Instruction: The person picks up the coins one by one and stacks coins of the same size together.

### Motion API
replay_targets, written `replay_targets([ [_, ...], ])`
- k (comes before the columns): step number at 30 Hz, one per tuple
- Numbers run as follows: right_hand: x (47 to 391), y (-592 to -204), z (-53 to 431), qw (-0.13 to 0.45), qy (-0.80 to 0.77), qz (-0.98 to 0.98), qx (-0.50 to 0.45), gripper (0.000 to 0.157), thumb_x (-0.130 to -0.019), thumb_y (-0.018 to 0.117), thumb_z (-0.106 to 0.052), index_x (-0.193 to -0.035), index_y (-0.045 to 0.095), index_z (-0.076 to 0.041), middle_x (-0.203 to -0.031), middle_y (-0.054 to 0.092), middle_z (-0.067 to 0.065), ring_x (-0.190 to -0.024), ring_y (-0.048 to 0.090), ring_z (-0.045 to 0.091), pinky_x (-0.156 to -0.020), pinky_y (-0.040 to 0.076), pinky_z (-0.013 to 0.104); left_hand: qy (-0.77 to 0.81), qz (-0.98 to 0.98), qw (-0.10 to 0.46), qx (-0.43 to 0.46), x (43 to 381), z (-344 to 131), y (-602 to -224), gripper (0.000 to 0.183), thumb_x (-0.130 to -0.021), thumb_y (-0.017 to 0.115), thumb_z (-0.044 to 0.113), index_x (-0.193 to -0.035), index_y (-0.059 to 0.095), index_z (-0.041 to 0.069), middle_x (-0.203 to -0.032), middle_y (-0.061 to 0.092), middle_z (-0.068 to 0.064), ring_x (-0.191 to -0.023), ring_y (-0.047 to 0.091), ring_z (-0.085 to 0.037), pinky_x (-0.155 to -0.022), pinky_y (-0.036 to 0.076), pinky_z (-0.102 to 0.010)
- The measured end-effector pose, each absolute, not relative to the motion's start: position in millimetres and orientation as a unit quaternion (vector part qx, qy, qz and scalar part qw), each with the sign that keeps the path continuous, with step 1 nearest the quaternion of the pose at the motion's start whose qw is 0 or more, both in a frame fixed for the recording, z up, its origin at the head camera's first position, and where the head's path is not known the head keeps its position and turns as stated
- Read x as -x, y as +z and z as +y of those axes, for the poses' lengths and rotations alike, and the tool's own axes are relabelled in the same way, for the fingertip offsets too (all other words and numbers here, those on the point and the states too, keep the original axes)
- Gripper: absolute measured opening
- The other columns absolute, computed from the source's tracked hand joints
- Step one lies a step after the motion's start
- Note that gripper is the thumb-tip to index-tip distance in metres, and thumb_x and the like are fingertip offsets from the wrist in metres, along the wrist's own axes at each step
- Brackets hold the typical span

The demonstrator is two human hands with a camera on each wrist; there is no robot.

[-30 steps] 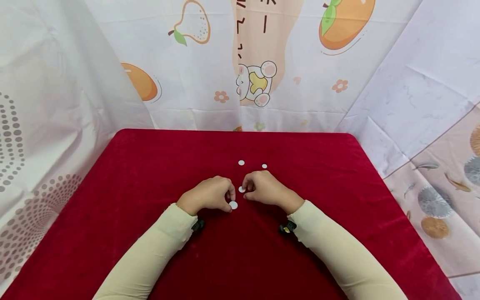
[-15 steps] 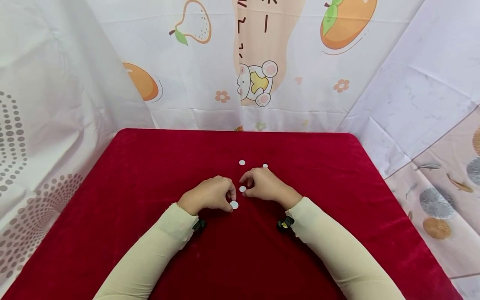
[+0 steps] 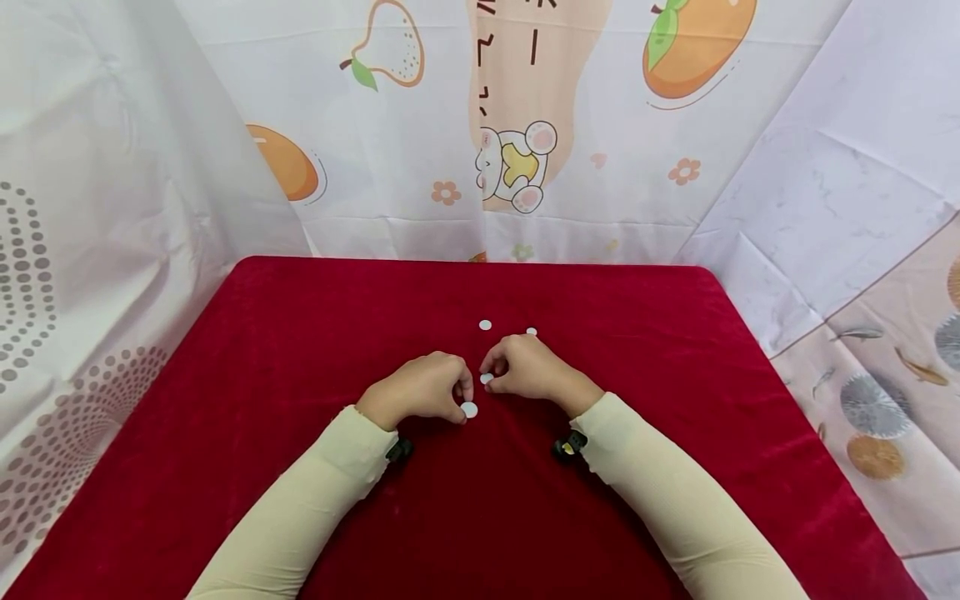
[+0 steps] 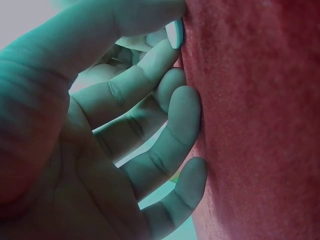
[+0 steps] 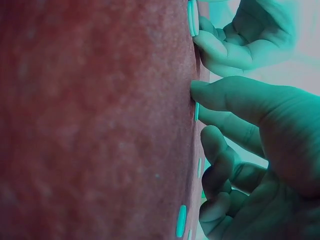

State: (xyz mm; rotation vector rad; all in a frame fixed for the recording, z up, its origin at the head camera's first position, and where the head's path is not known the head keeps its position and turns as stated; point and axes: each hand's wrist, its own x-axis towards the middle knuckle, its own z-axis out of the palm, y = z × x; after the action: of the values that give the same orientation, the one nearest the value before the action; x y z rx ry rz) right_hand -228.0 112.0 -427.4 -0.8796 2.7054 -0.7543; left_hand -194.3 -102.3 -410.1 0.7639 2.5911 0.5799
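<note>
In the head view, my left hand (image 3: 426, 387) holds a small white disc (image 3: 468, 409) between thumb and forefinger, low over the red cloth. The left wrist view shows that disc (image 4: 174, 34) edge-on between the two fingertips, the other fingers curving down to the cloth. Just to the right, my right hand (image 3: 531, 369) pinches a smaller white disc (image 3: 486, 378), thumb at its near edge and forefinger at its far edge. Seen from the right wrist, this disc (image 5: 196, 111) is a thin sliver lying flat on the cloth.
Farther back on the red cloth (image 3: 360, 308) lie a white disc (image 3: 485, 325) and a smaller one (image 3: 531, 331) just behind the right knuckles. A printed white curtain (image 3: 375, 167) hangs behind the table's far edge, with more curtain at both sides.
My right hand has shifted slightly away and left, and its forefinger and thumb have come in on the small disc's edges. The left hand keeps its place at its disc.
</note>
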Motion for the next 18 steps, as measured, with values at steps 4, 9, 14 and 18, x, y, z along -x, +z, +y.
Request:
replay_targets([
  [4,227.6,-427.1,111.8,0.1,-0.256,0.915,0.294,0.015,-0.083,0.086,-0.019,-0.098,0.082,-0.017,-0.08,0.069,-0.009,-0.077,0.06,0.008,-0.072,0.052,0.026,0.206,0.921,0.19,-0.27,193.7,-102.4,-409.2,0.018,-0.078,0.09,0.019,-0.081,0.072,0.021,-0.085,0.066,0.004,-0.076,0.058,-0.014,-0.07,0.051,-0.03],
  [9,226.7,-426.4,112.4,0.103,-0.258,0.917,0.288,0.015,-0.083,0.086,-0.02,-0.097,0.081,-0.017,-0.077,0.068,-0.008,-0.074,0.06,0.009,-0.07,0.052,0.026,0.206,0.921,0.191,-0.272,193.5,-102.1,-408.5,0.018,-0.078,0.09,0.019,-0.081,0.072,0.02,-0.085,0.066,0.004,-0.076,0.058,-0.014,-0.07,0.051,-0.03],
  [14,227.6,-426.8,112.5,0.108,-0.262,0.915,0.286,0.012,-0.084,0.086,-0.019,-0.095,0.081,-0.017,-0.074,0.067,-0.008,-0.07,0.059,0.01,-0.067,0.052,0.026,0.207,0.921,0.19,-0.271,194.2,-102.2,-409.4,0.019,-0.078,0.09,0.02,-0.082,0.072,0.02,-0.086,0.066,0.004,-0.077,0.058,-0.013,-0.071,0.051,-0.03],
  [18,228.5,-427.4,113.0,0.112,-0.269,0.914,0.282,0.011,-0.084,0.086,-0.019,-0.093,0.081,-0.016,-0.071,0.066,-0.007,-0.067,0.058,0.011,-0.065,0.051,0.027,0.203,0.922,0.189,-0.272,194.5,-102.3,-409.9,0.019,-0.078,0.091,0.02,-0.082,0.072,0.02,-0.086,0.066,0.005,-0.077,0.058,-0.013,-0.071,0.051,-0.03],
])
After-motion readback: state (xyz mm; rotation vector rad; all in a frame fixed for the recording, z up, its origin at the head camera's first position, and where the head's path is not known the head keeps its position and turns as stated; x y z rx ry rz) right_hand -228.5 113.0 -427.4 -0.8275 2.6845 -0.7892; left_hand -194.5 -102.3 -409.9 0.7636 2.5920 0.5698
